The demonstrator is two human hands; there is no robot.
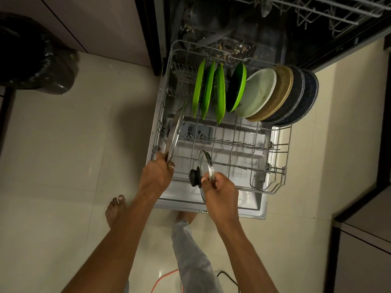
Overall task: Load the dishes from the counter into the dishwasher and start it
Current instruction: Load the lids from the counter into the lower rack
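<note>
Clasping big lid [176, 127] in left hand [156, 176], pinching small lid [204, 162] in right hand [220, 191], both by rims; likely stiff, slick, breakable glass, knob [194, 176] probably firmer.

Plates [258, 92] on edge along the rack's [273, 190] back (four green), large lid [174, 134] upright at its left, small lid [205, 163] at its front

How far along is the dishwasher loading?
Done: a row of plates stands in the lower rack. In hand: the left hand holds a large lid, the right hand a small glass lid. Left: seat both lids, slide the rack in, start it.
</note>
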